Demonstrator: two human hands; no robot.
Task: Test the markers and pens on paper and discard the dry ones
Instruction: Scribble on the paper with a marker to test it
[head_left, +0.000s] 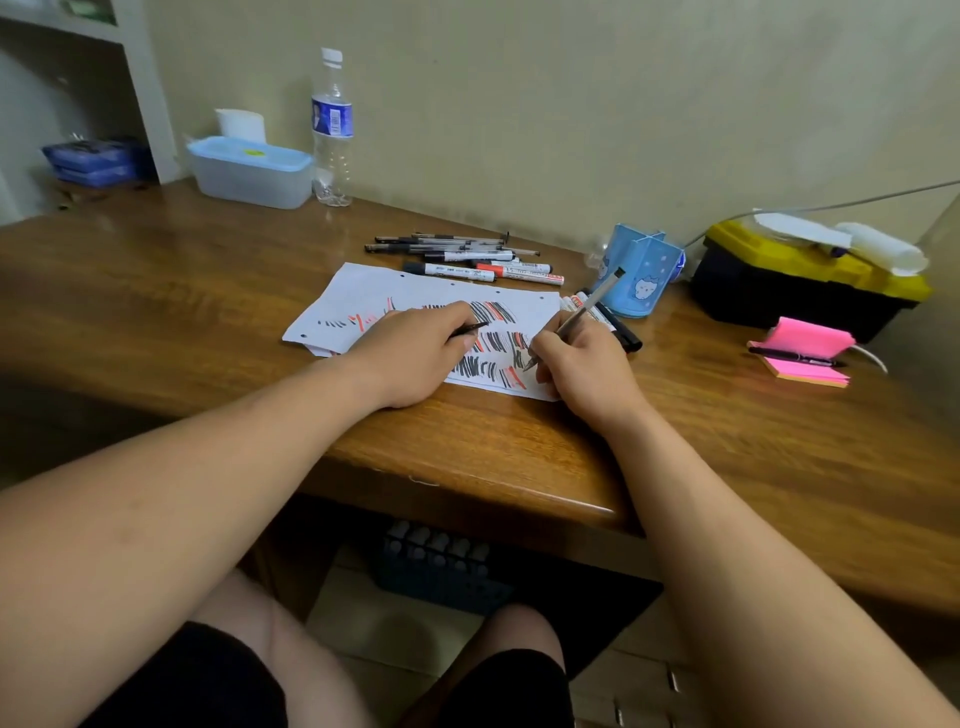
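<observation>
A white sheet of paper (363, 291) covered with black and red test strokes lies on the wooden desk (182, 312). My right hand (587, 369) grips a grey pen (582, 312) with its tip on the paper's right part. My left hand (415, 353) rests on the sheet and holds a thin black pen cap (470, 329) between its fingers. Several pens and markers (467, 257) lie in a group just behind the paper. A few more markers (608, 319) lie at the paper's right edge, partly hidden by my right hand.
A blue pen holder (641, 273) stands right of the paper. A black and yellow toolbox (800, 280), pink sticky notes (805, 345) with a black pen on them, a water bottle (332, 130) and a lidded plastic box (249, 171) sit along the wall.
</observation>
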